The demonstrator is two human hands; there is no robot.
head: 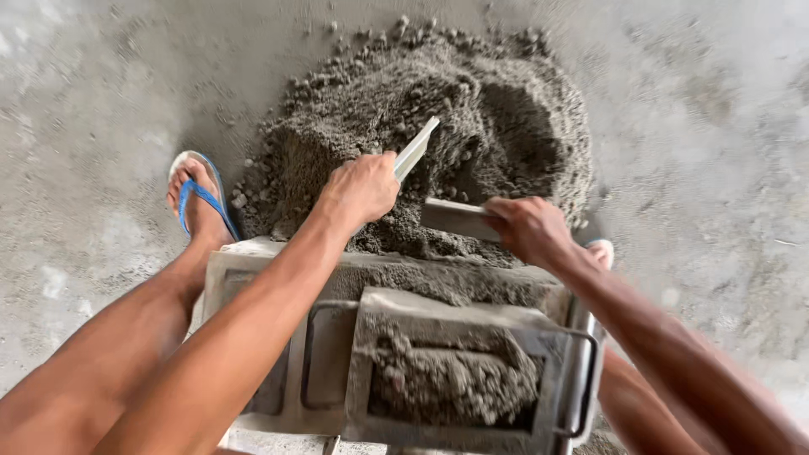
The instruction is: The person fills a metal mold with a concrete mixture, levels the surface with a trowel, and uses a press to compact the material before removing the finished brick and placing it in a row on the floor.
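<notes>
Two hands, left hand point(361, 187) gripping one pale scraper point(415, 149), right hand point(527, 229) gripping one flat board point(455, 218), one mortar heap point(438, 109), one metal mould point(455, 371)

Both bare arms stretch forward and downward. The left hand point(361, 187) is curled in a closed fist grip, knuckles up; the right hand point(527, 229) is also clenched, wrist bent inward.

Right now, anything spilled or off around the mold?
Yes: damp mix sits on the metal mold's rim, outside the cavity, which is only partly filled and lumpy. The pile spreads across the bare floor.
</notes>
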